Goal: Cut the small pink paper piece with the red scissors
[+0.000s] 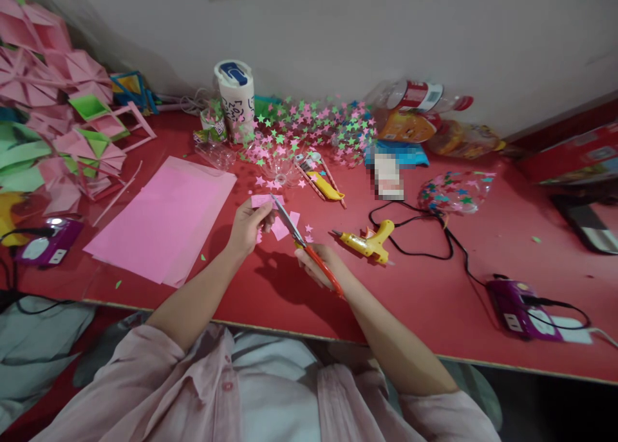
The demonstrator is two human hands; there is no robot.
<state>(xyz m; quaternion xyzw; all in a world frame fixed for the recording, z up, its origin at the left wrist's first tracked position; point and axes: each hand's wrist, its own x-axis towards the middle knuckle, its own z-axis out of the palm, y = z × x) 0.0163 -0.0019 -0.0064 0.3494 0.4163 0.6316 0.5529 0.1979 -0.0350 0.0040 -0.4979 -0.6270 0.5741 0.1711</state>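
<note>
My left hand (250, 226) pinches a small pink paper piece (261, 201) above the red table. In my right hand (316, 264) is a pair of scissors (309, 249) with red handles, its blades pointing up and left at the paper's right end. Whether the blades touch the paper I cannot tell. Beneath the scissors lie more cut pink paper pieces (280, 228). Small pink paper stars (309, 228) are scattered around them. Just beyond my hands stands a clear plastic piece covered in pink and green stars (299, 130).
Pink sheets (164, 223) lie at left, near folded pink and green paper shapes (62, 88). A yellow glue gun (369, 241) with a black cord sits right of my hands. Behind are a white tumbler (235, 101) and plastic bottles (425, 98). A purple power socket (521, 307) lies at right.
</note>
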